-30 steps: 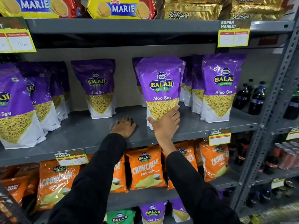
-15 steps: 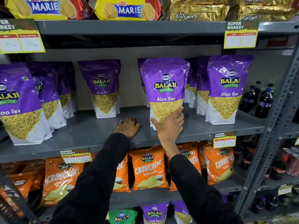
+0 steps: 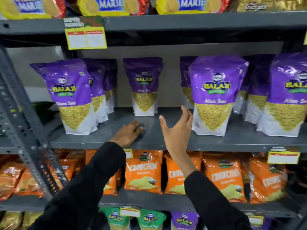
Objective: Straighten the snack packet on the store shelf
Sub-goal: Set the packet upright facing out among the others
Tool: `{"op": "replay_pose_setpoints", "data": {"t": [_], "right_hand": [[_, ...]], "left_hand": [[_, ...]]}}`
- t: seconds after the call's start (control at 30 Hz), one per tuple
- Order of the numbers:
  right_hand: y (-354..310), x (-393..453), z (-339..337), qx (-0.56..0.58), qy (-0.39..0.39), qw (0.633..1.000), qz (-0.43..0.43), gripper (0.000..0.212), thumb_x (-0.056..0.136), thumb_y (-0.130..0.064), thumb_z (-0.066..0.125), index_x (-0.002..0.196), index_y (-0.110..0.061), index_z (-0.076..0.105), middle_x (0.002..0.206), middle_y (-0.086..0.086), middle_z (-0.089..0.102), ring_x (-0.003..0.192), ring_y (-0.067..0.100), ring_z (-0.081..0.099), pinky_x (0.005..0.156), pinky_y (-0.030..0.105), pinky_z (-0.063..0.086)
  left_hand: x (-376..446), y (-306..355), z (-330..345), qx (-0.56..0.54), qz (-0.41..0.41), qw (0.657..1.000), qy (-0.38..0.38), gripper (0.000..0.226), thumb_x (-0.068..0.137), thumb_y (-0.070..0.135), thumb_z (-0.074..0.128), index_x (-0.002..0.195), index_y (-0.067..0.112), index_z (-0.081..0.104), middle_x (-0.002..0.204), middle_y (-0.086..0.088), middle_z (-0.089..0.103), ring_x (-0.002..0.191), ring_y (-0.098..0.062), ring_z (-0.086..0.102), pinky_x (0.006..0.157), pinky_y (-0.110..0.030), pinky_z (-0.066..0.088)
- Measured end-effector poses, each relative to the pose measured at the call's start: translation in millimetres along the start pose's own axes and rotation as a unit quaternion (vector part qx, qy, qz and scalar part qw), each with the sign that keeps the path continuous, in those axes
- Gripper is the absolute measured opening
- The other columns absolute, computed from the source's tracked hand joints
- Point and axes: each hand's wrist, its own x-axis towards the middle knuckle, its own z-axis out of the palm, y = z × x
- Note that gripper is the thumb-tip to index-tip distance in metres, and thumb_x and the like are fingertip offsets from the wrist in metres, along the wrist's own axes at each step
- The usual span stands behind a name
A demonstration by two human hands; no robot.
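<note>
A purple Balaji Aloo Sev snack packet (image 3: 214, 95) stands upright near the front of the grey shelf (image 3: 166, 145). My right hand (image 3: 176, 130) hovers just left of it, fingers spread, holding nothing; its fingertips are close to the packet's left edge. My left hand (image 3: 127, 135) rests palm down on the bare shelf surface, apart from any packet. Another Aloo Sev packet (image 3: 144, 87) stands alone further back, between the two hands' line and the rear wall.
More purple packets stand at the left (image 3: 71, 97) and the right (image 3: 289, 97). Orange Crunchem bags (image 3: 142, 171) fill the shelf below, biscuit packs (image 3: 108, 5) the shelf above. A grey upright post (image 3: 21, 123) runs down the left. Price tags (image 3: 85, 38) hang on shelf edges.
My right hand has let go of the packet's lower front and now hangs open beside it. The view has swung left, so everything sits further right in frame. My left hand stays on the shelf.
</note>
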Motion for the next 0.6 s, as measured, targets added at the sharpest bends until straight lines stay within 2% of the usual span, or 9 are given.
{"op": "replay_pose_setpoints", "data": {"t": [0.13,0.23,0.33,0.4,0.43,0.5,0.6], "right_hand": [[-25.4,12.6,58.9,0.013,-0.08,0.994,0.077,0.106,0.075,-0.053,0.079,0.156,-0.011,0.026,0.152,0.012,0.036,0.137,0.032,0.045,0.106,0.049,0.046],[-36.3,18.0,103.1,0.019,-0.1,0.988,0.119,0.115,0.072,-0.053,0.082,0.157,-0.006,0.021,0.153,0.015,0.033,0.139,0.036,0.041,0.105,0.051,0.046],[-44.1,24.3,143.5,0.003,-0.103,0.982,0.159,0.118,0.065,-0.052,0.086,0.153,-0.001,0.026,0.148,0.019,0.037,0.137,0.038,0.043,0.102,0.05,0.047],[-46.0,30.6,164.8,-0.022,-0.114,0.975,0.189,0.118,0.06,-0.052,0.089,0.148,0.001,0.031,0.144,0.02,0.039,0.135,0.039,0.044,0.1,0.05,0.048],[-45.5,33.9,173.2,-0.034,-0.119,0.972,0.201,0.12,0.059,-0.053,0.09,0.147,0.001,0.03,0.145,0.02,0.038,0.136,0.039,0.043,0.101,0.051,0.047],[-42.1,39.5,186.6,-0.053,-0.124,0.968,0.211,0.129,0.059,-0.051,0.091,0.154,-0.001,0.019,0.152,0.022,0.031,0.142,0.04,0.035,0.107,0.053,0.042],[-36.0,46.8,201.6,-0.079,-0.114,0.966,0.217,0.14,0.059,-0.05,0.091,0.158,-0.001,0.005,0.159,0.021,0.024,0.148,0.039,0.028,0.111,0.054,0.036]], "left_hand": [[-2.7,-54.4,-33.2,0.011,-0.001,1.0,0.018,0.046,0.106,0.046,0.04,0.141,0.02,0.051,0.147,-0.01,0.058,0.137,-0.035,0.055,0.112,-0.047,0.043],[-0.4,-77.7,-51.8,0.021,0.028,0.999,0.006,0.039,0.107,0.041,0.039,0.136,0.019,0.053,0.143,-0.01,0.06,0.134,-0.031,0.057,0.111,-0.042,0.044],[6.4,-83.8,-57.7,0.02,0.042,0.999,-0.011,0.037,0.108,0.037,0.038,0.131,0.015,0.055,0.144,-0.011,0.058,0.132,-0.032,0.057,0.11,-0.04,0.043],[12.2,-84.9,-53.0,0.019,0.039,0.999,-0.028,0.035,0.108,0.037,0.038,0.125,0.011,0.055,0.137,-0.015,0.06,0.128,-0.035,0.059,0.106,-0.042,0.044],[14.9,-86.0,-49.6,0.022,0.038,0.998,-0.037,0.037,0.108,0.036,0.037,0.125,0.008,0.055,0.137,-0.017,0.059,0.13,-0.036,0.057,0.108,-0.043,0.043],[18.5,-89.2,-43.8,0.04,0.044,0.997,-0.038,0.046,0.109,0.034,0.035,0.138,0.002,0.051,0.15,-0.021,0.05,0.142,-0.035,0.047,0.118,-0.044,0.033],[21.4,-93.4,-40.0,0.064,0.073,0.995,-0.033,0.051,0.11,0.029,0.031,0.149,-0.001,0.042,0.161,-0.02,0.037,0.154,-0.031,0.032,0.126,-0.045,0.023]]}}
